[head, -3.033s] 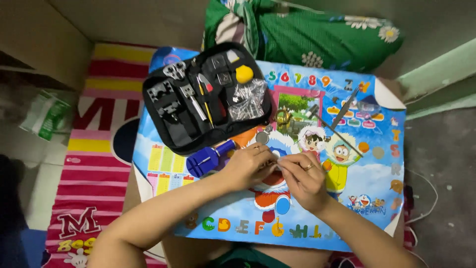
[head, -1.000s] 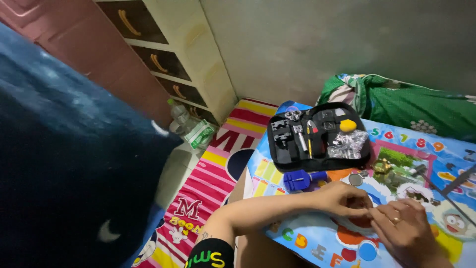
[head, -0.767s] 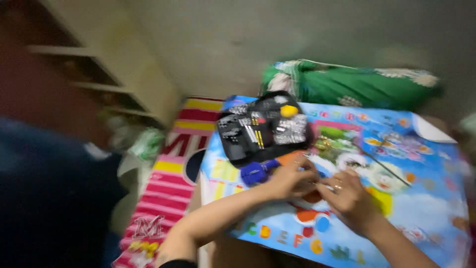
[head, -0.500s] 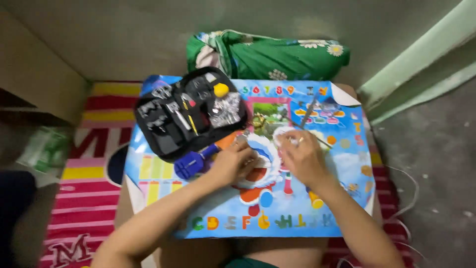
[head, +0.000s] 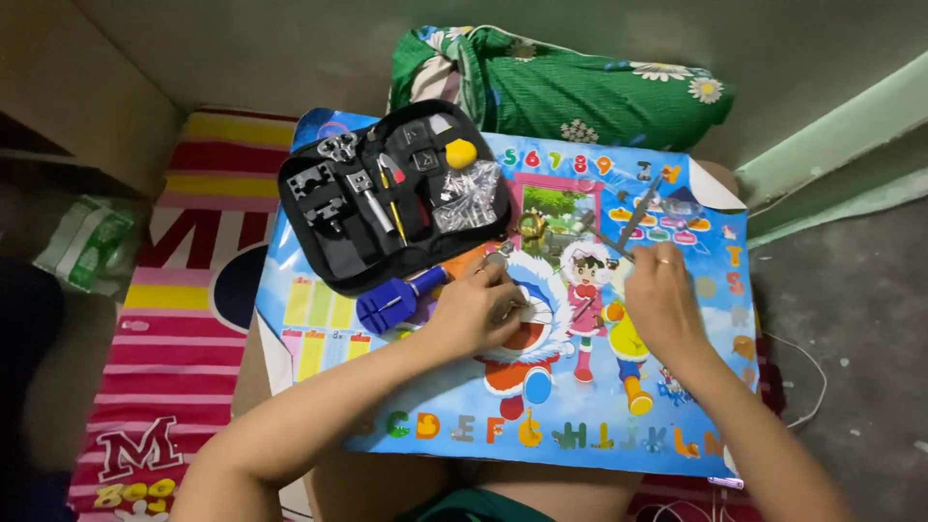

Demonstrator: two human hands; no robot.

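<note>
Now right hand (head: 657, 295) grips tweezers (head: 628, 224) (left hand (head: 478, 309) beside).

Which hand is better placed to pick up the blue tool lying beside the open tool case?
Left. The left hand rests right beside the blue tool; the right hand sits farther away, by the tweezers.

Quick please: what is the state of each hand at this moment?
Left hand: fingers curled shut on something small on the cartoon poster; what it is cannot be told.
Right hand: closed on thin tweezers.
</note>
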